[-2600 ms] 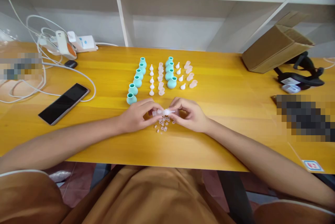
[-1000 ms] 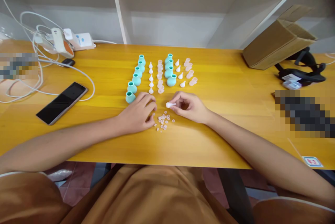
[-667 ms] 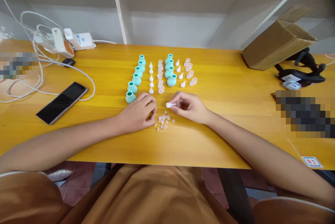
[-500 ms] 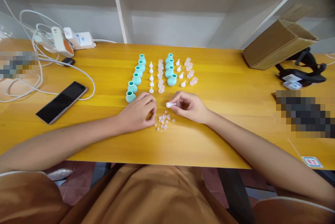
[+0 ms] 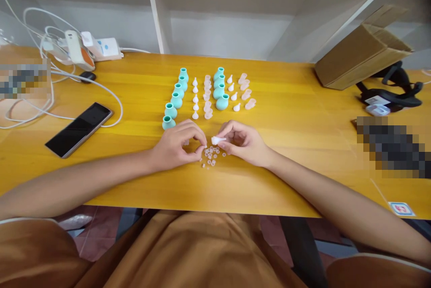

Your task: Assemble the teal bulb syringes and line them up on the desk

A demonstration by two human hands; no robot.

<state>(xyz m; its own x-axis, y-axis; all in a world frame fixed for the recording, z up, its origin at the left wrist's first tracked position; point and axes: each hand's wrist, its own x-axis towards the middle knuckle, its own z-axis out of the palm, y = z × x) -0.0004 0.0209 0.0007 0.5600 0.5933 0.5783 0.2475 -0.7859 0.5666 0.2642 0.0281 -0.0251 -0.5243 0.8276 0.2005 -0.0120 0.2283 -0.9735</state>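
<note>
While my left fingers [image 5: 193, 157] pinch a piece [image 5: 205, 146], my right fingers [image 5: 232, 148] a nozzle [image 5: 217, 140], slack grip could roll either toward the near edge of the worktop [image 5: 161, 191].

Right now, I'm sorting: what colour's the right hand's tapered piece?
White tapered piece, best in head view.

Left hand [image 5: 175, 145] pinches a ring [image 5: 205, 146], right hand [image 5: 247, 144] a white nozzle [image 5: 216, 140]
Loose rings [image 5: 213, 162] lie at six o'clock, pots [image 5: 222, 103] at twelve, a phone [image 5: 79, 130] at nine.
</note>
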